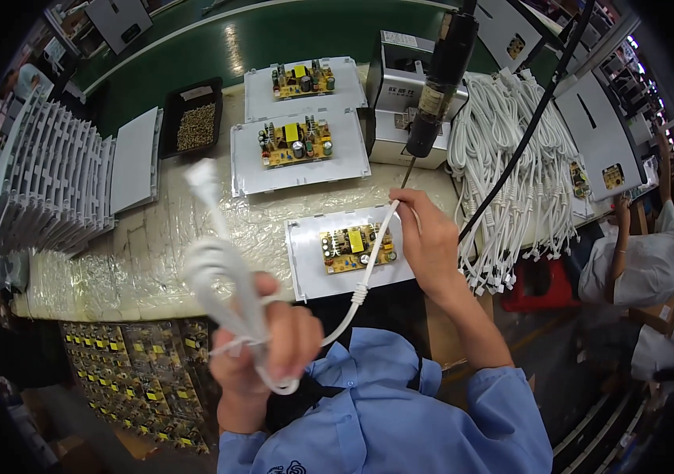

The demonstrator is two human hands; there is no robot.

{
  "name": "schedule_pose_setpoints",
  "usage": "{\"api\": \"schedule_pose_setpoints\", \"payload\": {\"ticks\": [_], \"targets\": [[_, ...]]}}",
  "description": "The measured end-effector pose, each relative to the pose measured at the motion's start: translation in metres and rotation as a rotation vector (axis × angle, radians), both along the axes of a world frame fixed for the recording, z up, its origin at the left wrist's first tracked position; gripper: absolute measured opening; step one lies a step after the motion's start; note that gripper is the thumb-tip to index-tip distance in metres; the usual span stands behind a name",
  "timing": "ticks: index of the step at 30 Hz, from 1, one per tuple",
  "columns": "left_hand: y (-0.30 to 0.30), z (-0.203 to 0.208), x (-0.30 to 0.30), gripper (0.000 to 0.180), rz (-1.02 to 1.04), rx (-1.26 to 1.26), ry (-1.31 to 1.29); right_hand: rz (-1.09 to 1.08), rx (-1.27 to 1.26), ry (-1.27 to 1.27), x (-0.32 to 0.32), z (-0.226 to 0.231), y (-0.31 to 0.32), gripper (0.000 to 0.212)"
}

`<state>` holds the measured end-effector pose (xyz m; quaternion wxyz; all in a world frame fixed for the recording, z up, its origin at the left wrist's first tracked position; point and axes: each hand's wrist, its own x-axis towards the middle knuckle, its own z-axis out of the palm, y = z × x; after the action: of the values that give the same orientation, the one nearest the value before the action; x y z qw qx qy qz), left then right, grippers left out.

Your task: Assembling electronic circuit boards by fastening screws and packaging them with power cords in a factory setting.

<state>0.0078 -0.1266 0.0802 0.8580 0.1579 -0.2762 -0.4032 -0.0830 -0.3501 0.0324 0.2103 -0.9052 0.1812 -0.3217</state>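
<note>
A white power cable [230,284], coiled and tied, is gripped in my left hand [274,340], both smeared by motion. One plug end sticks up from the coil. Its free length runs to my right hand [431,241], whose fingers pinch the cable near its end. Just above those fingertips hangs an electric screwdriver [434,95], its thin bit reaching down to them; whether they touch I cannot tell. Below the cable lies a white panel [309,272] bearing a yellow circuit board [341,257], partly crossed by the cable.
Two more panels with boards [297,150] lie farther back. A black tray [214,91] holds small brass-coloured screws. White panels [52,166] stand in a row at left. A metal box [400,95] and many white cables [510,150] are at right. People sit farther right.
</note>
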Motion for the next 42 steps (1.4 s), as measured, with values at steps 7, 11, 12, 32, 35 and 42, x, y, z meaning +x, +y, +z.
{"api": "schedule_pose_setpoints", "payload": {"ticks": [7, 11, 12, 32, 35, 42], "targets": [[0.004, -0.015, -0.014, 0.074, -0.183, 0.291, -0.040, 0.033, 0.500, 0.042, -0.008, -0.019, 0.005, 0.013], [0.006, -0.019, -0.014, 0.072, -0.181, 0.266, -0.017, 0.088, 0.580, 0.018, -0.010, -0.027, 0.006, 0.012], [0.006, -0.020, -0.013, 0.072, -0.183, 0.272, -0.015, 0.093, 0.579, 0.023, -0.009, -0.027, 0.007, 0.012], [0.008, -0.035, -0.008, 0.073, -0.102, 0.474, -0.009, 0.058, 0.222, 0.056, -0.014, -0.031, 0.001, 0.016], [0.010, -0.035, -0.004, 0.070, -0.095, 0.592, -0.062, 0.050, 0.137, 0.055, -0.013, -0.029, 0.003, 0.017], [-0.001, -0.045, 0.005, 0.045, 0.191, 0.897, -0.499, 0.044, 0.308, 0.051, -0.012, -0.029, 0.003, 0.019]]}}
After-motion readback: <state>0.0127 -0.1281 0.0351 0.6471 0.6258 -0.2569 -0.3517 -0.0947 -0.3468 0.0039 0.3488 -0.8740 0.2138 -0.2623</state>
